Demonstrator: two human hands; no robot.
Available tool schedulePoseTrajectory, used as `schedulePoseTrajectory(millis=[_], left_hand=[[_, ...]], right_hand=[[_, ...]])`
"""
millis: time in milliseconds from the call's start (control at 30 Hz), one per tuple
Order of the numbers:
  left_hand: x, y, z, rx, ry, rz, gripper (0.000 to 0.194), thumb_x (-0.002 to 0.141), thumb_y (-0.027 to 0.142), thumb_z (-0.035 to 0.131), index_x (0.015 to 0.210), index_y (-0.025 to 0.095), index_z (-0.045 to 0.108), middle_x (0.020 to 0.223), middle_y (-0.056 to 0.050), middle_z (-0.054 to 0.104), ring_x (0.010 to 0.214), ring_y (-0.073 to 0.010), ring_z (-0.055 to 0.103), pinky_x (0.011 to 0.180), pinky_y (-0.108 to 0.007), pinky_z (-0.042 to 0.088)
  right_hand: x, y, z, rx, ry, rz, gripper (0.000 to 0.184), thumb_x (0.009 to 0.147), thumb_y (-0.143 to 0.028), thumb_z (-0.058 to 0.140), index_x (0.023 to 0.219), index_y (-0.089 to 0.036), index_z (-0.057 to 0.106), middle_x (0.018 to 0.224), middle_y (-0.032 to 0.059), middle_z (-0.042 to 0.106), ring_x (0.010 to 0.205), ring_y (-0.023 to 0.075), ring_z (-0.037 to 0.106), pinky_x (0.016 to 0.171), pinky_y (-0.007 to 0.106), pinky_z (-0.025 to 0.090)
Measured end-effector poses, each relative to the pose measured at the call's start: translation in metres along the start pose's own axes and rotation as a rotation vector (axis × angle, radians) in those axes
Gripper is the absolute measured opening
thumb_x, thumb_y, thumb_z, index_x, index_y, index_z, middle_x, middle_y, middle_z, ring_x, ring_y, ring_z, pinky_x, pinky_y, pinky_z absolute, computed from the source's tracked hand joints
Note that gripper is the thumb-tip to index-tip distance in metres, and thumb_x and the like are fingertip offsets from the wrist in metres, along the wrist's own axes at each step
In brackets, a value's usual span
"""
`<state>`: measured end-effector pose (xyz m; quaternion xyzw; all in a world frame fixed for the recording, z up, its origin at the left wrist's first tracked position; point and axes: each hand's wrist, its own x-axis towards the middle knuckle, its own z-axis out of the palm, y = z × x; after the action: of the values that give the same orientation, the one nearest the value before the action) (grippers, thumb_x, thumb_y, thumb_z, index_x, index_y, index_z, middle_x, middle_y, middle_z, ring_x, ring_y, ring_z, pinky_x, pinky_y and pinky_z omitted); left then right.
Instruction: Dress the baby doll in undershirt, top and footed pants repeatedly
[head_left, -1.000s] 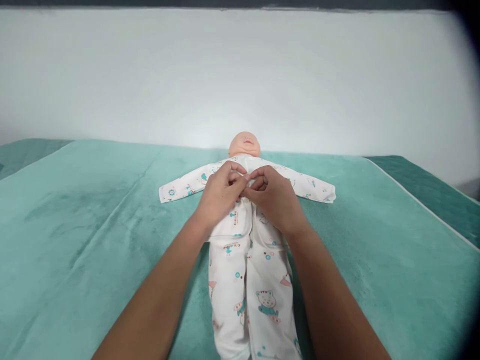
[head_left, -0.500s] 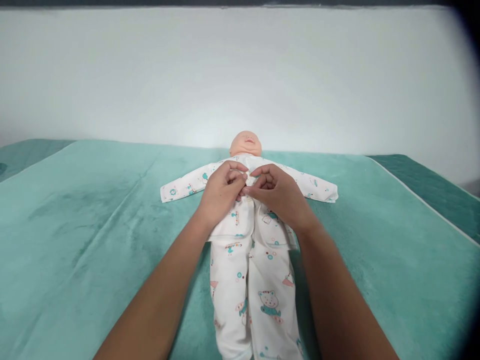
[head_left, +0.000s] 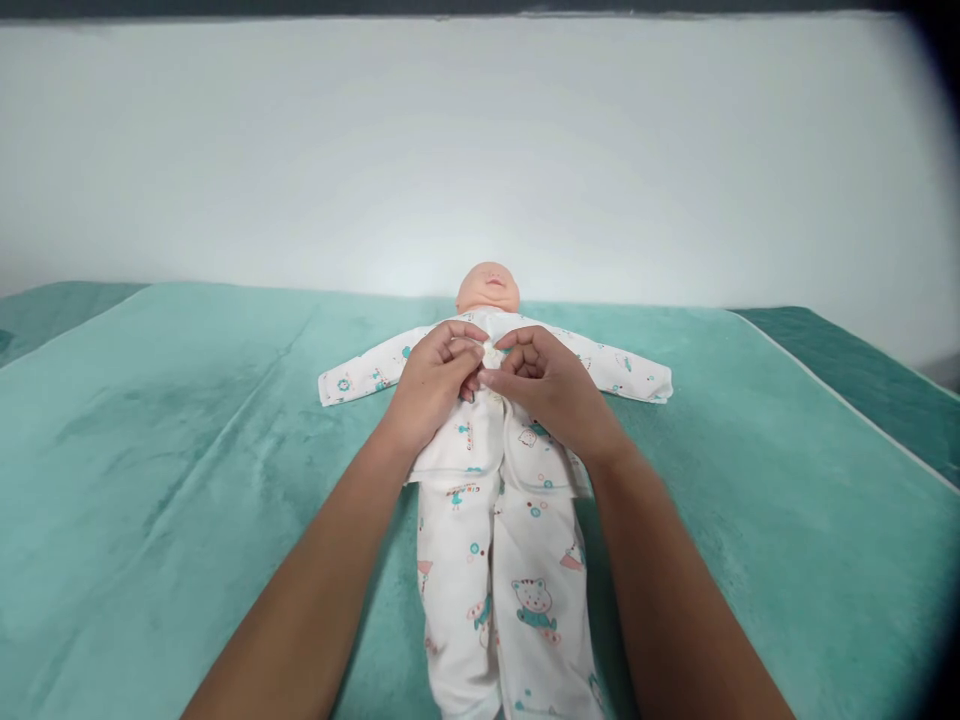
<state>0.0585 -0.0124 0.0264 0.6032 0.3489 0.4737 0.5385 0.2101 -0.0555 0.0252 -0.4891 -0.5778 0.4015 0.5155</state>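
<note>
A baby doll (head_left: 487,288) lies on its back with its head at the far end and both sleeves spread out sideways. It wears a white printed jacket (head_left: 466,440) and matching white trousers (head_left: 534,560). Over the doll's chest, my left hand (head_left: 439,375) has its fingers curled on the jacket's front edge. Facing it, my right hand (head_left: 551,385) pinches the other side of the same front opening. A bit of pale fabric shows between the two sets of fingertips. Any fastener there is too small or covered to make out.
A green padded mat (head_left: 225,480) spreads under the doll, with a fold line on its left side. Darker green covering (head_left: 862,380) shows at the right beyond a pale edge. A white wall (head_left: 480,150) rises directly behind the doll's head.
The fingertips of both hands have parted slightly at the chest, showing a little more of the jacket front. The whole view has shifted a touch; the doll lies as before.
</note>
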Motion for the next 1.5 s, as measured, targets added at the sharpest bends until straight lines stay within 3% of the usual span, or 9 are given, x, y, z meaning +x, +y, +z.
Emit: schedulePoseTrajectory(millis=[100, 200, 433, 933, 1233, 1500], left_hand=[[-0.0005, -0.0006, -0.0009, 0.047, -0.031, 0.033, 0.014, 0.083, 0.019, 0.057, 0.096, 0.022, 0.061, 0.055, 0.006, 0.052, 0.052, -0.0082, 0.048, 0.052, -0.018, 0.041], [-0.0004, -0.0015, -0.0018, 0.073, -0.058, 0.046, 0.015, 0.082, 0.018, 0.057, 0.096, 0.021, 0.061, 0.058, 0.006, 0.053, 0.054, -0.0081, 0.049, 0.053, -0.018, 0.041], [0.0000, -0.0004, 0.0001, 0.063, -0.043, 0.036, 0.012, 0.081, 0.018, 0.058, 0.092, 0.020, 0.061, 0.062, 0.005, 0.056, 0.055, -0.0076, 0.049, 0.053, -0.018, 0.042], [-0.0009, 0.0002, 0.0008, 0.101, 0.010, 0.036, 0.016, 0.080, 0.022, 0.067, 0.094, 0.020, 0.061, 0.066, 0.003, 0.059, 0.058, -0.0090, 0.056, 0.052, -0.019, 0.045], [0.0009, -0.0003, -0.0005, 0.070, -0.009, 0.048, 0.010, 0.085, 0.026, 0.063, 0.091, 0.019, 0.061, 0.062, 0.003, 0.058, 0.057, -0.0095, 0.055, 0.052, -0.020, 0.045], [-0.0007, 0.0003, 0.0011, 0.053, 0.013, 0.059, 0.009, 0.084, 0.025, 0.061, 0.091, 0.019, 0.062, 0.072, 0.001, 0.062, 0.058, -0.0087, 0.056, 0.052, -0.020, 0.045]], right_hand=[[0.0013, -0.0005, 0.0022, 0.021, 0.048, 0.027, 0.022, 0.085, -0.041, 0.062, 0.094, -0.022, 0.058, 0.067, -0.0053, 0.056, 0.053, 0.0077, 0.042, 0.047, 0.021, 0.032], [0.0033, -0.0009, 0.0044, -0.009, 0.122, 0.062, 0.013, 0.085, -0.035, 0.058, 0.087, -0.021, 0.058, 0.065, -0.0046, 0.058, 0.052, 0.0076, 0.044, 0.046, 0.020, 0.033], [0.0055, -0.0009, 0.0050, -0.012, 0.181, 0.093, 0.013, 0.081, -0.034, 0.061, 0.086, -0.022, 0.058, 0.063, -0.0046, 0.059, 0.050, 0.0083, 0.047, 0.041, 0.019, 0.031], [0.0046, -0.0007, 0.0028, -0.010, 0.167, 0.069, 0.009, 0.082, -0.029, 0.059, 0.080, -0.020, 0.061, 0.063, -0.0040, 0.059, 0.052, 0.0077, 0.047, 0.045, 0.020, 0.032], [0.0020, -0.0012, 0.0017, 0.012, 0.140, 0.083, 0.008, 0.078, -0.027, 0.061, 0.075, -0.021, 0.059, 0.064, -0.0034, 0.059, 0.053, 0.0084, 0.047, 0.042, 0.019, 0.029], [0.0020, -0.0001, 0.0002, -0.004, 0.127, 0.077, 0.008, 0.079, -0.027, 0.058, 0.074, -0.021, 0.057, 0.066, -0.0029, 0.058, 0.054, 0.0093, 0.046, 0.043, 0.021, 0.029]])
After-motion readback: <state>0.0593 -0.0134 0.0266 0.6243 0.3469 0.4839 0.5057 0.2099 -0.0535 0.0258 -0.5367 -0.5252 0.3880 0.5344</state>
